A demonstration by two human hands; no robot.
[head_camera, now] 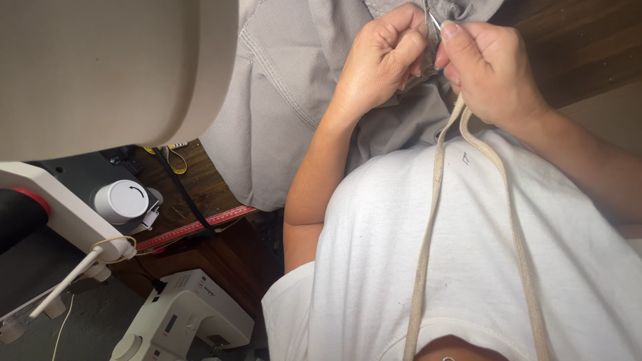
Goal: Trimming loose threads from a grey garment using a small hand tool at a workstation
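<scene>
At the far left a large cream sewing machine fills the upper corner, close to the camera. Below it lie one white round cap, one red measuring ruler along the edge of the dark wooden desk, and a second, smaller white sewing machine lower down, apparently on the floor.

The grey fabric drapes from the top of the view over the desk edge and onto the person's white shirt, likely held up close so that the fine work is easy to see. The left hand is curled tight, pinching a bunched fold of that fabric. The right hand is likewise closed, thumb and forefinger nipping a thin metal tool, perhaps a needle or pin, at the gathered spot. Both hands meet there, almost touching.

Two beige strands of a cord run from under the right hand down the shirt.
</scene>
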